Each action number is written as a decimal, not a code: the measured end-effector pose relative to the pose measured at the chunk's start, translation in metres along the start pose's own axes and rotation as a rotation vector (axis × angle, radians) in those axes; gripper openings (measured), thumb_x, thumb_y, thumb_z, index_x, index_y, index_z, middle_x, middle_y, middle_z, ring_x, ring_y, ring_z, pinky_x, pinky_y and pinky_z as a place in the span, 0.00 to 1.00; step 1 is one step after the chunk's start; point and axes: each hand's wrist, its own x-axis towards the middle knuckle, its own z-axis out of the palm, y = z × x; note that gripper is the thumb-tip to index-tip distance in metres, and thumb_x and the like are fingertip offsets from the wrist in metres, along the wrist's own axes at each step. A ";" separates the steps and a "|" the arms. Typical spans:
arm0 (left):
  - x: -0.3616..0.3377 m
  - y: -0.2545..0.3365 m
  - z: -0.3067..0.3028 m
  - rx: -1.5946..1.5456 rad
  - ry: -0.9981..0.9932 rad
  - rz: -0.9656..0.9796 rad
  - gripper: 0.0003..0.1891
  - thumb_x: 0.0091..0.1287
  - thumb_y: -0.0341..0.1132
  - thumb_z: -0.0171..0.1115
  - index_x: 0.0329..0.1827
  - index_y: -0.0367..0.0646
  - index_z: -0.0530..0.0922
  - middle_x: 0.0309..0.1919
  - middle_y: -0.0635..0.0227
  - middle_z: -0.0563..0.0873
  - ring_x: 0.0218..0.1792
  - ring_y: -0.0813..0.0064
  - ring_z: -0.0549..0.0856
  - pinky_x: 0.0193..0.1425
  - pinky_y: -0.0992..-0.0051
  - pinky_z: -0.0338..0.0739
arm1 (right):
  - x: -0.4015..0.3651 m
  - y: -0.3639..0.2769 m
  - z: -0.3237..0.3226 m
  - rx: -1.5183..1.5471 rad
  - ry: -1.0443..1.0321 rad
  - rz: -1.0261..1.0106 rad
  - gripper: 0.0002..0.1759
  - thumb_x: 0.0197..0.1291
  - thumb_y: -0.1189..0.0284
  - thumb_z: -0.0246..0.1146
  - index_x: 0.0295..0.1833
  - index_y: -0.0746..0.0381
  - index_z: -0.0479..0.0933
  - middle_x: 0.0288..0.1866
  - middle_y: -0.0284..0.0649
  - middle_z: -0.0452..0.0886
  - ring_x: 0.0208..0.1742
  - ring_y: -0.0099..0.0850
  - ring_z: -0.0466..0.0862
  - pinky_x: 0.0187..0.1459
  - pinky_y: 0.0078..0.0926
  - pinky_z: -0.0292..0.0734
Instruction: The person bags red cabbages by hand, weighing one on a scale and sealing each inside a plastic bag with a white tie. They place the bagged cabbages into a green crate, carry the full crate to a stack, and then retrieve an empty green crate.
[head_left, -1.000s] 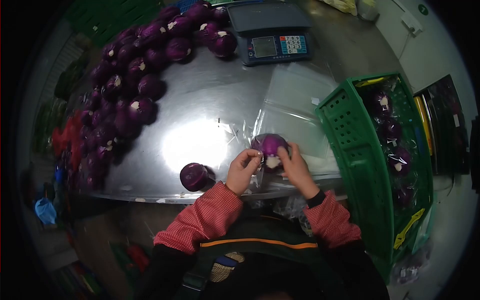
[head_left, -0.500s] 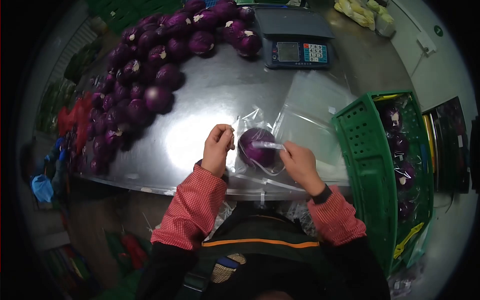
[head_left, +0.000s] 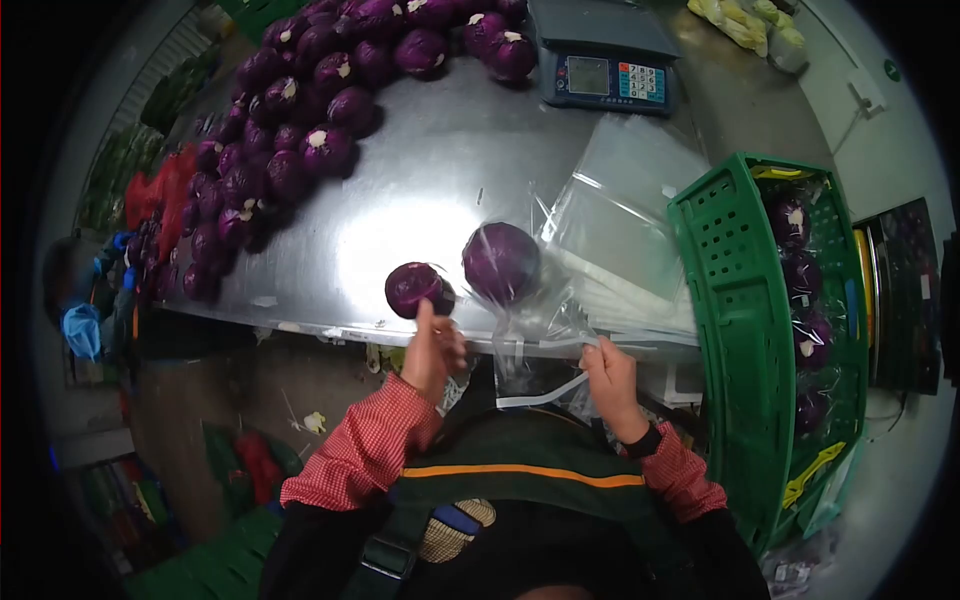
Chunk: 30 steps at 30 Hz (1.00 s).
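In the head view, a large red cabbage (head_left: 500, 262) sits at the table's front part inside a clear plastic bag (head_left: 540, 325). The bag's mouth, edged with a white strip, hangs over the table edge toward me. My right hand (head_left: 612, 385) is closed on that strip at its right end. A smaller red cabbage (head_left: 412, 288) lies left of the bagged one, close to the table edge. My left hand (head_left: 435, 355) is right at it, thumb pointing up and overlapping its lower side, fingers apart and slightly blurred.
Many red cabbages (head_left: 287, 175) are heaped along the left and back of the metal table. A scale (head_left: 605, 60) stands at the back. Flat clear bags (head_left: 630, 210) lie right of centre, beside a green crate (head_left: 735, 300) with wrapped cabbages. Yellowish vegetables (head_left: 730, 25) lie far right.
The smaller cabbage now shows on the table by my left hand, which has moved down toward me. My right hand has drawn the bag's mouth down past the table edge. The view has shifted slightly.
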 end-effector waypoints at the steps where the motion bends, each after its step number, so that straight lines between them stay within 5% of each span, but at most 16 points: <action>1: -0.014 -0.002 0.006 0.029 -0.057 -0.204 0.35 0.64 0.74 0.37 0.38 0.47 0.70 0.26 0.71 0.76 0.26 0.78 0.75 0.31 0.77 0.70 | -0.001 -0.003 0.000 -0.051 -0.025 -0.015 0.13 0.65 0.70 0.55 0.31 0.68 0.70 0.21 0.48 0.75 0.22 0.40 0.77 0.27 0.32 0.69; 3: -0.028 -0.009 0.016 0.029 -0.153 -0.262 0.35 0.64 0.74 0.38 0.41 0.48 0.70 0.29 0.70 0.78 0.29 0.76 0.78 0.33 0.75 0.72 | -0.002 -0.003 0.000 -0.110 -0.054 -0.040 0.12 0.65 0.70 0.56 0.32 0.68 0.71 0.21 0.47 0.76 0.22 0.39 0.77 0.27 0.31 0.70; 9: -0.036 -0.057 0.014 0.026 0.093 -0.228 0.35 0.64 0.73 0.42 0.49 0.48 0.71 0.35 0.70 0.80 0.34 0.77 0.76 0.39 0.74 0.71 | -0.008 0.001 0.003 0.102 -0.036 0.017 0.11 0.65 0.71 0.55 0.36 0.68 0.75 0.21 0.39 0.75 0.22 0.26 0.74 0.27 0.25 0.68; 10: -0.041 -0.060 0.011 0.047 0.002 -0.303 0.36 0.64 0.73 0.42 0.52 0.47 0.71 0.38 0.70 0.80 0.35 0.78 0.74 0.42 0.73 0.69 | -0.011 0.006 0.005 0.119 -0.028 0.022 0.11 0.66 0.71 0.54 0.37 0.68 0.76 0.21 0.35 0.74 0.23 0.22 0.72 0.27 0.22 0.66; 14: -0.045 -0.075 0.020 -0.043 -0.120 -0.293 0.11 0.71 0.46 0.57 0.42 0.47 0.75 0.29 0.78 0.81 0.29 0.84 0.79 0.30 0.80 0.71 | -0.019 0.014 0.003 0.093 -0.092 0.070 0.12 0.67 0.69 0.54 0.40 0.67 0.77 0.22 0.30 0.74 0.25 0.17 0.69 0.28 0.19 0.65; 17: -0.035 -0.084 0.007 -0.066 -0.187 -0.073 0.08 0.71 0.41 0.57 0.37 0.48 0.75 0.27 0.76 0.81 0.25 0.84 0.77 0.27 0.82 0.70 | -0.020 0.012 -0.003 0.030 -0.073 0.051 0.10 0.64 0.70 0.57 0.38 0.68 0.75 0.20 0.40 0.76 0.23 0.25 0.75 0.28 0.26 0.70; 20: -0.054 -0.070 0.008 -0.053 -0.098 -0.053 0.07 0.71 0.38 0.56 0.36 0.46 0.75 0.24 0.74 0.79 0.22 0.83 0.76 0.23 0.83 0.70 | -0.016 0.018 -0.018 -0.086 0.003 0.137 0.09 0.59 0.71 0.63 0.40 0.66 0.76 0.23 0.38 0.76 0.24 0.26 0.75 0.28 0.26 0.70; 23: -0.063 -0.063 0.008 -0.038 -0.061 0.002 0.08 0.72 0.38 0.55 0.35 0.45 0.73 0.23 0.73 0.79 0.21 0.82 0.76 0.22 0.82 0.70 | -0.019 -0.040 -0.028 -0.476 0.146 -0.259 0.12 0.52 0.71 0.69 0.40 0.62 0.76 0.28 0.38 0.76 0.27 0.30 0.77 0.29 0.29 0.71; 26: -0.063 -0.063 0.009 -0.032 -0.072 0.047 0.09 0.73 0.38 0.54 0.34 0.45 0.72 0.21 0.71 0.79 0.19 0.82 0.75 0.20 0.81 0.70 | -0.019 -0.082 -0.007 -0.411 -0.259 -0.697 0.12 0.49 0.72 0.70 0.39 0.61 0.76 0.27 0.39 0.74 0.30 0.37 0.77 0.31 0.33 0.72; 30: -0.071 -0.056 0.010 -0.014 -0.125 0.089 0.11 0.73 0.39 0.53 0.33 0.45 0.72 0.21 0.72 0.79 0.17 0.82 0.75 0.19 0.82 0.68 | -0.015 -0.082 0.032 -0.394 -0.521 -0.711 0.09 0.51 0.71 0.67 0.36 0.59 0.76 0.29 0.38 0.77 0.32 0.38 0.78 0.34 0.34 0.74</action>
